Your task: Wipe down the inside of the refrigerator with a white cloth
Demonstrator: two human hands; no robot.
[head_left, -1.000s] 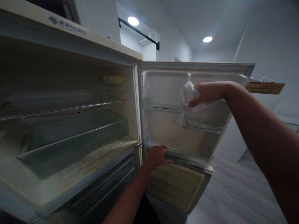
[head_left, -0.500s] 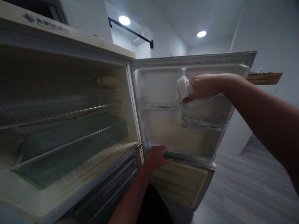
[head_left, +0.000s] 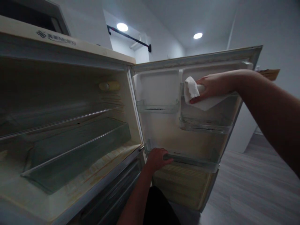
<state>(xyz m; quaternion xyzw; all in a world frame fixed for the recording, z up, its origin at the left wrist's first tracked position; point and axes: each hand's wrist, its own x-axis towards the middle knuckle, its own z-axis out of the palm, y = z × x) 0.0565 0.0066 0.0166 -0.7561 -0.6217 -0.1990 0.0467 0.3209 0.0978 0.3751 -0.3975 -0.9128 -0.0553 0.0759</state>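
Head view: a white folded cloth (head_left: 192, 87) is gripped in the right hand (head_left: 209, 87) before the upper part of the open white refrigerator door (head_left: 159, 82). It should prove light and limp, best held by its bunched folds. The left hand (head_left: 158, 159) is placed, fingers bent, at the clear plastic lower door bin (head_left: 199, 164); whether that is gripped cannot be told.

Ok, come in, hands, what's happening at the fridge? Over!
Right hand gripping cloth at open door. Left hand at low bin, touch unclear. Middle bin juts out below cloth.
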